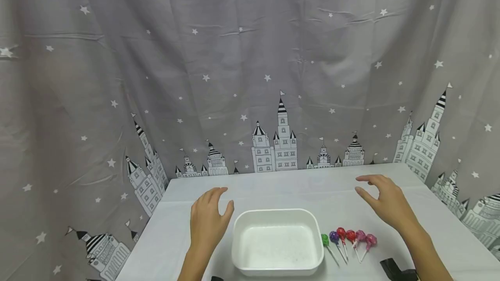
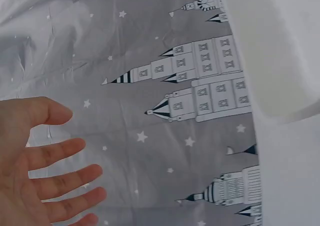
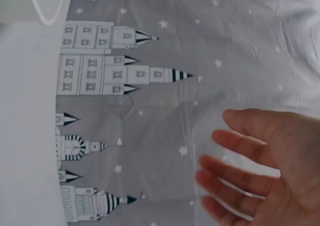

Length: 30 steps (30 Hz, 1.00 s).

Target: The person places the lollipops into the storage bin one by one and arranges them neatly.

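Note:
A white rectangular tub [image 1: 278,268] stands on the white table in the head view, and nothing lies in it. Just left of it is my left hand [image 1: 208,218], thumb and fingers spread apart and holding nothing. Several wrapped lollipops lie in a row at the tub's right side: a green lollipop [image 1: 325,240], a purple lollipop [image 1: 333,236], red lollipops [image 1: 341,233] and pink lollipops [image 1: 371,240]. Beyond them to the right, my right hand [image 1: 388,200] hovers with thumb and fingers apart, also holding nothing. Both wrist views show loosely extended fingers.
The white table [image 1: 304,190] ends at a grey curtain [image 1: 234,77] printed with stars and castles, which surrounds it at the back and sides. A black strap piece [image 1: 396,270] shows by the right wrist.

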Each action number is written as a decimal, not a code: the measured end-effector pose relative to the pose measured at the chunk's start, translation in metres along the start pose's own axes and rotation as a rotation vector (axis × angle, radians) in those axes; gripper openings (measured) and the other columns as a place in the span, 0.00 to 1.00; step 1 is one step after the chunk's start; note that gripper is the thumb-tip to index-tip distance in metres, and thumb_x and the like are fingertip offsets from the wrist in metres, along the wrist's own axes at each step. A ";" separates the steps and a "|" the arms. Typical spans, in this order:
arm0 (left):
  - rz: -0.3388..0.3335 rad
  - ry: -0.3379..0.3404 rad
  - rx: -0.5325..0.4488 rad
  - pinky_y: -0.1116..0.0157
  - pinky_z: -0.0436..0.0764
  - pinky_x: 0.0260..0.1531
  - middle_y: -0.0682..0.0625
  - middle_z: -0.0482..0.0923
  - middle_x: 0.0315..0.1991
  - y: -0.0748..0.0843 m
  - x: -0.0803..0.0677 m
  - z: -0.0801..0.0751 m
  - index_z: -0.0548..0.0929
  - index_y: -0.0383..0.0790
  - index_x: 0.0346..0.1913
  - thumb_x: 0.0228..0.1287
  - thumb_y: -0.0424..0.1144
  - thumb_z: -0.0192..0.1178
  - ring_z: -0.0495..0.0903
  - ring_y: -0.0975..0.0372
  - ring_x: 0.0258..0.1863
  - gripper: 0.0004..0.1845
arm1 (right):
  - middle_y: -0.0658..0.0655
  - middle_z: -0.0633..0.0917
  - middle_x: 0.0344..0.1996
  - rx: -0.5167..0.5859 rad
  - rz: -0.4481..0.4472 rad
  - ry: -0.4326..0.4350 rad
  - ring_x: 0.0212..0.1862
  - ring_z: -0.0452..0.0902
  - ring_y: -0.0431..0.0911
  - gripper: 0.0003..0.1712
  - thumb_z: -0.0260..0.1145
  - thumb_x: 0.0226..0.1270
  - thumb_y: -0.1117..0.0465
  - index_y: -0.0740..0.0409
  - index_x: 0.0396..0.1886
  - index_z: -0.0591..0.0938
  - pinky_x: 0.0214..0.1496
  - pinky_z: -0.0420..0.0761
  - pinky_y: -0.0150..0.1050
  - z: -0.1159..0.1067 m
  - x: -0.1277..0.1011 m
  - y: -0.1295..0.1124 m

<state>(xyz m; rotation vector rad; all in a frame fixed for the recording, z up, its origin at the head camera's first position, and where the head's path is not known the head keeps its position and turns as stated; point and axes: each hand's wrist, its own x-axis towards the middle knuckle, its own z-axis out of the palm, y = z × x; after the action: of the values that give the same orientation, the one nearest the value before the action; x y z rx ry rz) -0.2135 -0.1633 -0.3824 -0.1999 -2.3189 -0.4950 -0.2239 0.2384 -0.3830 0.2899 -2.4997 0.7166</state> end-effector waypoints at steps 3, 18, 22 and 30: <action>-0.028 0.020 -0.014 0.46 0.73 0.48 0.44 0.80 0.44 -0.001 -0.014 0.000 0.83 0.40 0.43 0.50 0.39 0.66 0.77 0.48 0.47 0.15 | 0.60 0.83 0.38 0.011 0.056 0.001 0.39 0.77 0.54 0.14 0.64 0.63 0.56 0.60 0.44 0.81 0.40 0.79 0.54 -0.001 -0.011 0.005; -0.285 -0.040 -0.374 0.50 0.79 0.46 0.49 0.79 0.46 -0.025 -0.076 0.034 0.82 0.43 0.44 0.57 0.33 0.63 0.77 0.53 0.48 0.11 | 0.55 0.85 0.29 0.113 0.246 -0.022 0.25 0.73 0.28 0.08 0.62 0.64 0.62 0.59 0.41 0.82 0.21 0.75 0.30 0.014 -0.065 0.071; -0.379 -0.100 -0.457 0.50 0.79 0.44 0.47 0.78 0.49 -0.029 -0.091 0.047 0.81 0.43 0.48 0.61 0.35 0.60 0.77 0.51 0.48 0.12 | 0.53 0.85 0.28 0.222 0.297 -0.052 0.26 0.76 0.32 0.10 0.62 0.64 0.63 0.65 0.41 0.82 0.23 0.78 0.31 0.023 -0.075 0.088; -0.540 -0.278 -0.646 0.46 0.71 0.55 0.47 0.68 0.62 -0.040 -0.114 0.067 0.72 0.49 0.60 0.64 0.44 0.56 0.66 0.47 0.60 0.21 | 0.48 0.85 0.34 0.364 0.393 -0.194 0.34 0.76 0.27 0.19 0.63 0.63 0.56 0.67 0.45 0.81 0.32 0.81 0.29 0.044 -0.090 0.118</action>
<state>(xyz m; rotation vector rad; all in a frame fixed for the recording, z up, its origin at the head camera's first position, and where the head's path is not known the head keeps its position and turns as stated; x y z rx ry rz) -0.1874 -0.1725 -0.5179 0.0688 -2.3906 -1.5710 -0.2064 0.3185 -0.5139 -0.0120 -2.6267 1.3659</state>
